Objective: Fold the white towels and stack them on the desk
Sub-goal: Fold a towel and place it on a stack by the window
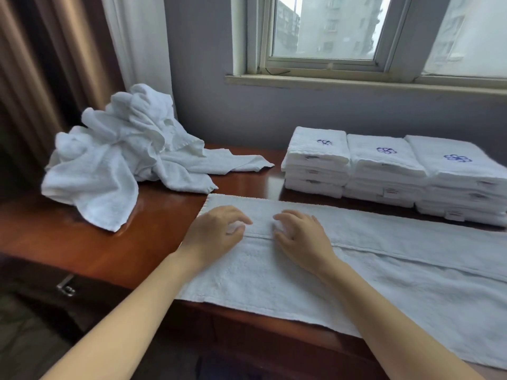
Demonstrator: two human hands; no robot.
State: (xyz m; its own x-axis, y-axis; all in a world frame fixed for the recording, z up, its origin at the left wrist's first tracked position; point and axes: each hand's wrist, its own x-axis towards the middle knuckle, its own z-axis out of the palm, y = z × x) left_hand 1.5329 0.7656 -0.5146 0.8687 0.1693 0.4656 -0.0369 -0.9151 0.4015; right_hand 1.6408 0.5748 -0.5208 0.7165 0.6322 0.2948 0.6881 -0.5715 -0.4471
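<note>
Currently, the flat towel (384,270) lies spread lengthwise along the near edge of the desk (82,237), with one long hem folded over and running down its middle. The left hand (216,231) and the right hand (299,237) rest palm-down on the towel's left end, close together but apart. The fingers of both hands are bent and slightly spread, with the tips pressing the cloth at the hem line; no pinch is visible. The unfolded pile (123,154) of white towels sits crumpled at the rear left of the desk. Three folded stacks (384,165) stand touching side by side at the rear right, below the window (323,31), each top towel bearing a blue emblem.
</note>
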